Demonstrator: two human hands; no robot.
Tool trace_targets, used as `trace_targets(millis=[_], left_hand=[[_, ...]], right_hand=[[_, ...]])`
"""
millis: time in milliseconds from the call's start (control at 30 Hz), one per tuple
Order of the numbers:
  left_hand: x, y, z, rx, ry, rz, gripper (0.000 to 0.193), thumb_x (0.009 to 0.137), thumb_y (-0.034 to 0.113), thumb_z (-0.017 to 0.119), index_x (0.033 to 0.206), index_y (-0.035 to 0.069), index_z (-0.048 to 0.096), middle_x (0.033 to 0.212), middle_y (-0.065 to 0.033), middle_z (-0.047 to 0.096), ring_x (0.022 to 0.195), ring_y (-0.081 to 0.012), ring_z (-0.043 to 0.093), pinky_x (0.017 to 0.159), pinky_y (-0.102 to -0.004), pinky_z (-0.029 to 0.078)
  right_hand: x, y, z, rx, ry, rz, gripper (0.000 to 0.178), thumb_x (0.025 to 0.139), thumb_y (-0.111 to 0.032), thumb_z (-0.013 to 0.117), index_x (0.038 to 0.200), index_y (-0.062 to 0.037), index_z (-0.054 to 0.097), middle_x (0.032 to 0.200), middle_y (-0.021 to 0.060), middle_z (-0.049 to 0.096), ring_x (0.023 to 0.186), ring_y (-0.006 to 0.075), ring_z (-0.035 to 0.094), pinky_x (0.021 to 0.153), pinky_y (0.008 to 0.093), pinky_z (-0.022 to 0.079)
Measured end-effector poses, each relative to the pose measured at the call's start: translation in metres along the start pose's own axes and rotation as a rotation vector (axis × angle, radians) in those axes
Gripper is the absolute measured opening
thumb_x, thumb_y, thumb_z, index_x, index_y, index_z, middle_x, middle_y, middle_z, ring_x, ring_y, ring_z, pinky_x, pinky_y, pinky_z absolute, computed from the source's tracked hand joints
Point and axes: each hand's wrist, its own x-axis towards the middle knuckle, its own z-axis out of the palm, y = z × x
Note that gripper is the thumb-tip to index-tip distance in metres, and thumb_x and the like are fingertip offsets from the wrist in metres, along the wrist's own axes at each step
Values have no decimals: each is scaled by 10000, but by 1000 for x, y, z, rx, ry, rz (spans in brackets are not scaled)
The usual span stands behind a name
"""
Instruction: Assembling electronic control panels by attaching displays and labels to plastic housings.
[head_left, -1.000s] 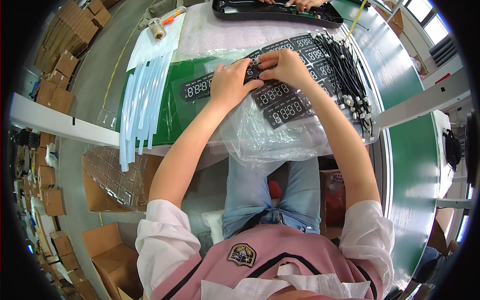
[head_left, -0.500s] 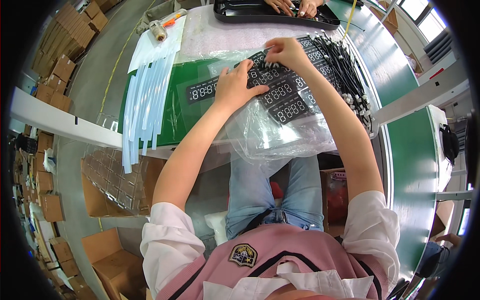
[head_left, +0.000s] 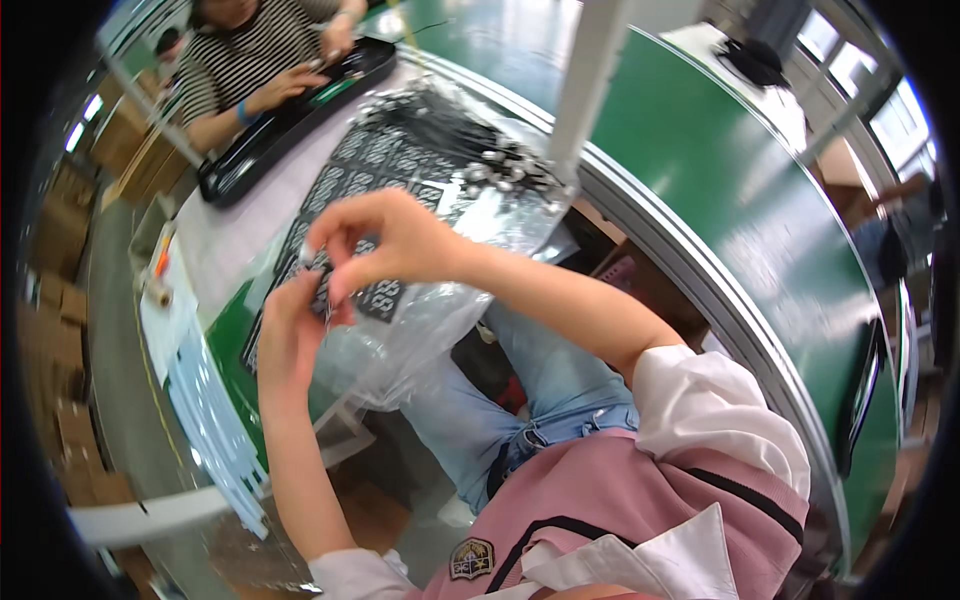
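Note:
My left hand and my right hand meet above the table, fingertips closed together. Between them is a small dark piece, blurred and mostly covered by fingers; its kind cannot be made out. Beneath and beyond the hands, black display panels with white digit segments lie in rows. Against their far right side rests a bundle of black cables with white connectors. Clear plastic sheeting spreads under the panels and over the table's near edge.
Pale blue translucent strips hang over the left edge. A co-worker's hands work in a long black casing at the far side. A white post rises by the green bench at right.
The view has turned right, so the table appears swung leftward. My left hand has lifted off the panels, and both hands have come together around a small dark piece.

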Motion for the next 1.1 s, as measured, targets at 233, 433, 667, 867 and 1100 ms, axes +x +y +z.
trace_targets(millis=[233, 433, 667, 867, 1100], left_hand=[[-17, 0, 19, -71, 348, 377, 176, 911, 98, 655, 1045, -15, 636, 984, -73, 664, 890, -169, 631, 861, -315, 495], [-11, -21, 68, 25, 310, 415, 144, 912, 73, 647, 1042, 10, 647, 990, -65, 666, 900, -134, 614, 850, -294, 485], [-10, -33, 107, 695, 168, 501, 348, 901, 54, 630, 1237, 15, 548, 1089, -86, 614, 918, -136, 584, 853, -273, 460], [-10, -50, 81, 588, 52, 303, 471, 915, 83, 611, 1350, 21, 443, 1195, -113, 546, 916, -151, 576, 842, -279, 450], [-11, -50, 103, 652, 58, 264, 381, 950, 164, 583, 1307, 63, 499, 1128, -31, 600, 888, -98, 580, 805, -241, 407]], right_hand=[[-48, -11, 4, 478, 109, 350, 291, 807, -101, 771, 1043, 17, 648, 903, 25, 677, 850, 73, 611, 761, 239, 494], [-88, -31, 0, 268, 363, 351, 203, 809, -71, 752, 982, -3, 671, 876, 27, 652, 853, 90, 600, 750, 245, 487], [-173, -67, -49, -556, 736, 41, 86, 766, -17, 751, 828, -11, 692, 872, 65, 630, 815, 168, 613, 746, 286, 485], [-396, -173, -186, -1645, 1255, 179, 257, 851, -145, 710, 1098, -79, 676, 977, 104, 642, 915, 219, 634, 802, 319, 502], [-655, -343, -147, -2619, 1138, 1360, 740, 795, -464, 720, 1403, -167, 421, 1085, 99, 660, 958, 269, 657, 850, 454, 485]])
